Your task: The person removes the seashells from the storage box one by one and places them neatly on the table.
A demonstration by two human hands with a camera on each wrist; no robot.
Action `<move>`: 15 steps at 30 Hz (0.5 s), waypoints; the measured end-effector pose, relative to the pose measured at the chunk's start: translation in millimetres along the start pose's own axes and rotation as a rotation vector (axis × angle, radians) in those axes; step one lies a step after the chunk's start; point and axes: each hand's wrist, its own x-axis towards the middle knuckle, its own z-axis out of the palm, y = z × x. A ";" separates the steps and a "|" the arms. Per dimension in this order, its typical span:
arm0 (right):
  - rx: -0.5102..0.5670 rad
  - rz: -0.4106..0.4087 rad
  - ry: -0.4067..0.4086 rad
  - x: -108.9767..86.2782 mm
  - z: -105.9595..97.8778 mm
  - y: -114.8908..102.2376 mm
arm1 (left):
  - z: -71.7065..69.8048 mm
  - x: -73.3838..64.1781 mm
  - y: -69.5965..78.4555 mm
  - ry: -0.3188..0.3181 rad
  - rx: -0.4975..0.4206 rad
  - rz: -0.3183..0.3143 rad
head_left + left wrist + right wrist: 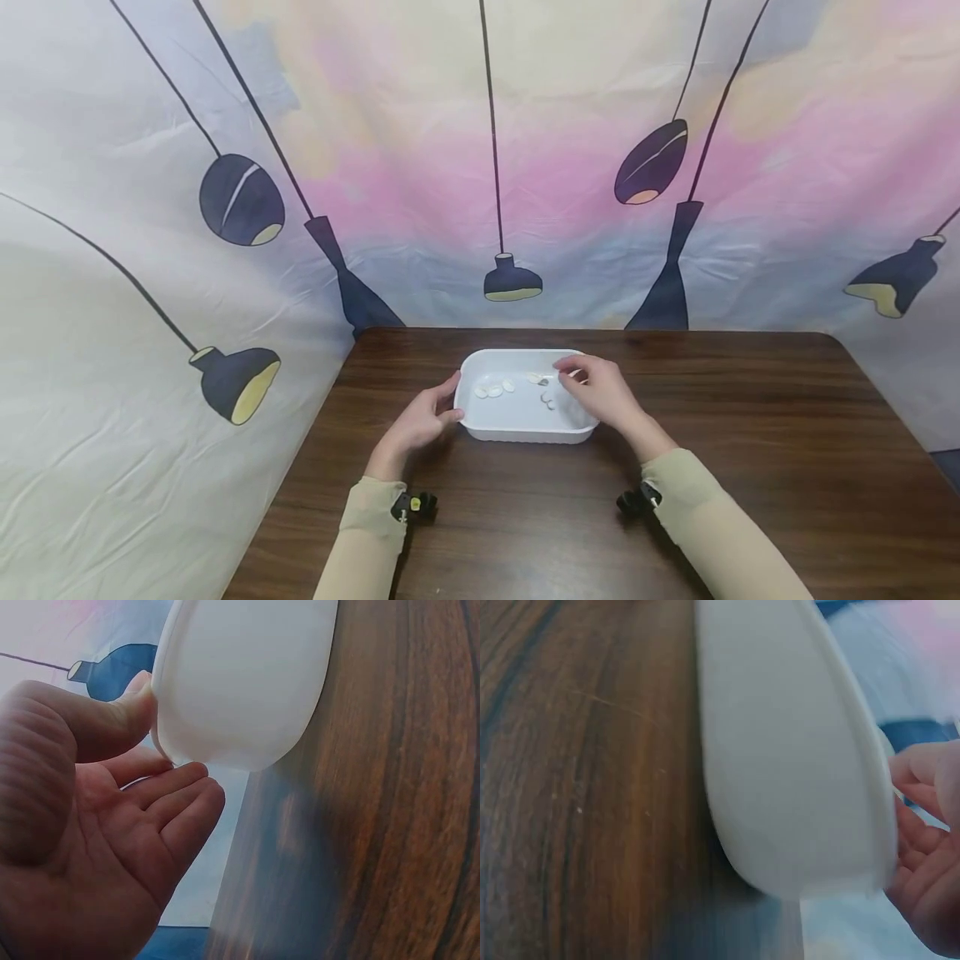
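A white rectangular tray [525, 436] with rounded corners stands on the brown wooden table. My left hand [420, 421] holds its left end, thumb at the near corner and fingers along the side. In the left wrist view the thumb [139, 701] presses the rim. Three small white oval pieces [495, 391] lie in the tray's left half. Several shell-like pieces [550, 405], some with brownish edges, lie to the right. My right hand [600, 390] reaches over the right end, thumb and index fingertips close together above the pieces. I cannot tell whether they pinch one.
The brown wooden table [750, 467] extends around the tray. Behind it hangs a pastel cloth [420, 167] printed with dark lamps. Small black devices [420, 506] are strapped to both wrists over pale sleeves [367, 542].
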 end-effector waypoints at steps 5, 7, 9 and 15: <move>-0.059 -0.073 -0.175 15.2 20.8 -7.3 | 0.4 0.2 0.6 0.007 -0.005 -0.004; -0.062 -0.050 -0.215 20.0 28.1 -9.3 | 0.4 0.2 0.6 0.007 -0.004 -0.005; -0.068 -0.033 -0.236 24.7 35.2 -10.4 | 0.5 0.2 0.8 0.004 -0.007 -0.006; -0.090 -0.006 -0.240 34.8 53.3 -9.8 | 1.8 -0.7 -0.4 0.015 -0.002 -0.003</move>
